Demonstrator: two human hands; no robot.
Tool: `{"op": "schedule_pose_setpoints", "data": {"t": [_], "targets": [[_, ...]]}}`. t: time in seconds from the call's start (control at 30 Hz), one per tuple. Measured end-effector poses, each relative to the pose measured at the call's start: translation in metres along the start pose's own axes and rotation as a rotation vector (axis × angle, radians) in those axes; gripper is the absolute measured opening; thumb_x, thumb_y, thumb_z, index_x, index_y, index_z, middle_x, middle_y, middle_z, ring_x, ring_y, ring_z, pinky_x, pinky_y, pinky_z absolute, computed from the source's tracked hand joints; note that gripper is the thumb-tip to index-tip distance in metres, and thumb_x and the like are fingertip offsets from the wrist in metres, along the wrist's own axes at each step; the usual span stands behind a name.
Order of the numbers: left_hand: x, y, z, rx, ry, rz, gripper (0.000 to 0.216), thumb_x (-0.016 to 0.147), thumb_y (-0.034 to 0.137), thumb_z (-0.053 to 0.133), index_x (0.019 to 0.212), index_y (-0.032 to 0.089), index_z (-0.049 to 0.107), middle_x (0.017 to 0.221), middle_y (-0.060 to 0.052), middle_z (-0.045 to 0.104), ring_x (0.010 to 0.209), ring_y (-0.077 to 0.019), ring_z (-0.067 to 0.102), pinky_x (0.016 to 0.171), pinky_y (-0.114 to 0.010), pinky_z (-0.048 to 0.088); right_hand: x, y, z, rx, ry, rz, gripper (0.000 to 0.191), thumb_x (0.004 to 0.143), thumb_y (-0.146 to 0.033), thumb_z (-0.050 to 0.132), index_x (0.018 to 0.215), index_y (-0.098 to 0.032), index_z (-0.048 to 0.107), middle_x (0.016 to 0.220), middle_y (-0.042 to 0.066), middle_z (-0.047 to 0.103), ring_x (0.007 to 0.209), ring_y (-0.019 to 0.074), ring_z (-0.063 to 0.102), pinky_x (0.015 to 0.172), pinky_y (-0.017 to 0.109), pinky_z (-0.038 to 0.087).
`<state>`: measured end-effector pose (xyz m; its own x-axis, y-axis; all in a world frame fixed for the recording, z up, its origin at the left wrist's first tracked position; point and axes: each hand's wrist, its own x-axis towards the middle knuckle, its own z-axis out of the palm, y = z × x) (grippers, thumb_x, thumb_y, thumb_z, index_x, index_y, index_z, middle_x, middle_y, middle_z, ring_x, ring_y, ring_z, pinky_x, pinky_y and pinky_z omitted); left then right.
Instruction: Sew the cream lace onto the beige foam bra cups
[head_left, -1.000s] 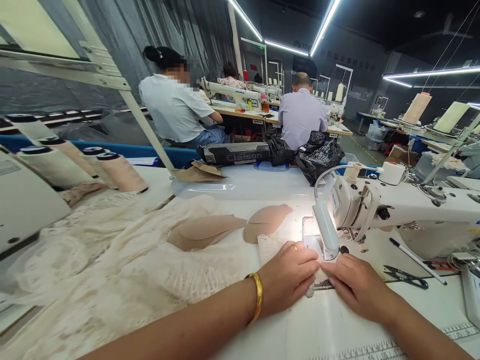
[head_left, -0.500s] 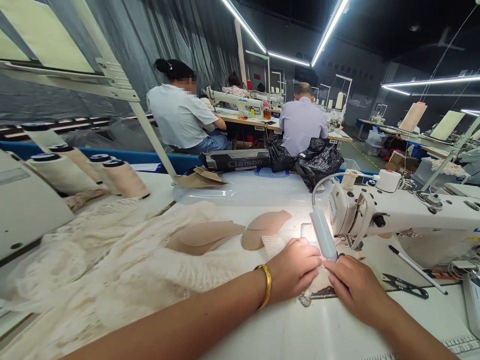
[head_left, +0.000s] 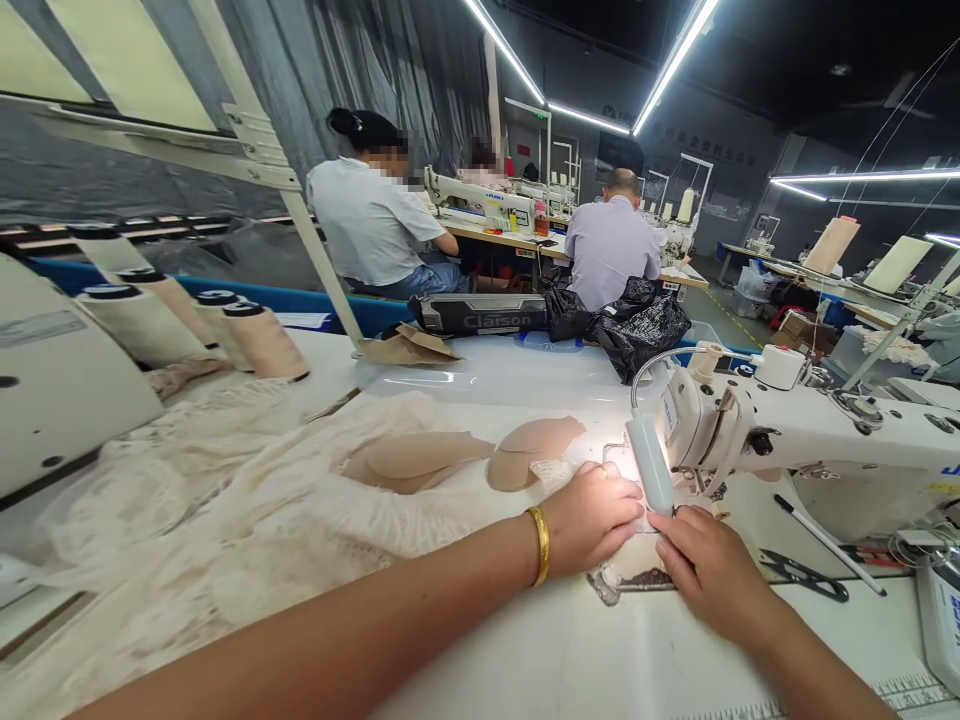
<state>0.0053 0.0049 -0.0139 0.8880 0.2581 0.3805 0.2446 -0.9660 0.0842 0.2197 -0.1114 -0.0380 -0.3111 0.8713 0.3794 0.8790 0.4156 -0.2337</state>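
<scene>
My left hand (head_left: 594, 517), with a gold bangle and a ring, presses fingers-down on a small lace fabric piece (head_left: 628, 572) lying on the white table. My right hand (head_left: 709, 570) rests flat on the same piece from the right, fingers pointing toward the needle. Both hands sit just in front of the white sewing machine (head_left: 787, 435), under its small lit lamp (head_left: 649, 464). The needle area is hidden behind the lamp and my fingers.
Beige cup-shaped pieces (head_left: 450, 455) and a heap of cream lace (head_left: 247, 510) lie to the left. Thread cones (head_left: 225, 335) stand at far left. Black snips (head_left: 806, 575) and a pen (head_left: 829, 545) lie right of my hands. Two people sit at machines ahead, backs turned.
My hands have slid the lace piece a little farther under the lamp toward the machine. The view has shifted slightly rightward and down.
</scene>
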Motion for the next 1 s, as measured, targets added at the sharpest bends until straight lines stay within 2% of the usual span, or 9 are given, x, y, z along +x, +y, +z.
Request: {"op": "schedule_pose_setpoints", "data": {"t": [0.27,0.4,0.5,0.6,0.73,0.8,0.87,0.93,1.0], "targets": [[0.005,-0.001,0.002,0.089,-0.049,-0.096,0.012,0.096,0.03,0.065,0.091,0.02,0.069,0.105,-0.008,0.069,0.104,-0.0309,0.059,0.085,-0.043,0.037,0.0,0.004,0.001,0.023,0.026,-0.001,0.031,0.106,-0.024,0.042,0.124,-0.024,0.066,0.09,0.006,0.067,0.076,0.0215,0.064,0.066,0.034,0.051],[0.008,-0.003,0.004,0.059,-0.065,-0.141,0.009,0.086,0.013,0.064,0.093,0.017,0.067,0.099,-0.011,0.069,0.096,-0.0302,0.063,0.08,-0.04,0.042,0.002,0.004,-0.005,0.083,0.021,0.038,0.03,0.105,-0.025,0.042,0.116,-0.024,0.07,0.091,0.006,0.069,0.078,0.0224,0.066,0.07,0.034,0.053],[0.001,0.0,-0.003,0.039,-0.05,-0.182,0.028,0.075,0.0,0.06,0.099,0.015,0.063,0.09,-0.009,0.069,0.083,-0.0273,0.064,0.076,-0.038,0.045,0.005,-0.005,-0.014,0.265,-0.029,0.154,0.027,0.105,-0.032,0.046,0.112,-0.024,0.071,0.095,0.006,0.071,0.086,0.0237,0.068,0.077,0.037,0.054],[-0.022,0.023,-0.018,-0.033,0.002,-0.178,0.035,0.082,-0.002,0.051,0.109,0.017,0.062,0.095,-0.007,0.071,0.087,-0.0243,0.065,0.082,-0.037,0.048,0.009,-0.025,-0.016,0.614,-0.08,0.302,0.035,0.105,-0.045,0.049,0.13,-0.026,0.064,0.091,0.002,0.07,0.083,0.0219,0.068,0.075,0.035,0.055],[-0.066,0.084,-0.026,-0.68,0.206,-0.278,0.03,0.089,0.014,0.062,0.117,0.025,0.066,0.129,-0.009,0.068,0.12,-0.0283,0.061,0.103,-0.041,0.045,0.014,-0.059,-0.01,1.01,-0.035,0.438,0.054,0.099,-0.051,0.061,0.146,-0.026,0.052,0.08,-0.002,0.063,0.076,0.0198,0.066,0.073,0.034,0.056],[-0.083,0.113,-0.021,-1.277,0.099,-0.557,0.024,0.088,0.034,0.075,0.109,0.022,0.068,0.11,-0.009,0.074,0.1,-0.0258,0.069,0.088,-0.036,0.052,0.012,-0.075,-0.005,1.079,0.032,0.475,0.056,0.095,-0.049,0.067,0.144,-0.027,0.055,0.082,-0.002,0.063,0.077,0.0195,0.066,0.079,0.035,0.058],[-0.09,0.132,-0.016,-1.849,0.038,-0.87,0.048,0.081,0.057,0.082,0.107,0.019,0.068,0.099,-0.011,0.075,0.089,-0.0248,0.073,0.083,-0.035,0.054,0.003,-0.09,0.001,1.095,0.106,0.478,0.054,0.093,-0.048,0.07,0.142,-0.029,0.058,0.087,-0.001,0.065,0.079,0.02,0.068,0.082,0.036,0.059],[-0.088,0.139,-0.016,-2.137,0.257,-1.048,0.056,0.074,0.058,0.088,0.106,0.017,0.069,0.105,-0.013,0.075,0.101,-0.0266,0.073,0.093,-0.035,0.054,-0.012,-0.105,0.01,1.078,0.195,0.47,0.05,0.092,-0.05,0.07,0.138,-0.029,0.064,0.094,0.003,0.069,0.083,0.0216,0.069,0.081,0.036,0.061],[-0.081,0.137,-0.022,-2.142,0.605,-1.073,0.05,0.071,0.044,0.094,0.104,0.016,0.07,0.114,-0.013,0.074,0.116,-0.028,0.068,0.101,-0.034,0.053,-0.031,-0.117,0.02,1.043,0.298,0.475,0.044,0.092,-0.052,0.071,0.129,-0.029,0.07,0.107,0.008,0.073,0.091,0.0246,0.07,0.083,0.037,0.061]]}}
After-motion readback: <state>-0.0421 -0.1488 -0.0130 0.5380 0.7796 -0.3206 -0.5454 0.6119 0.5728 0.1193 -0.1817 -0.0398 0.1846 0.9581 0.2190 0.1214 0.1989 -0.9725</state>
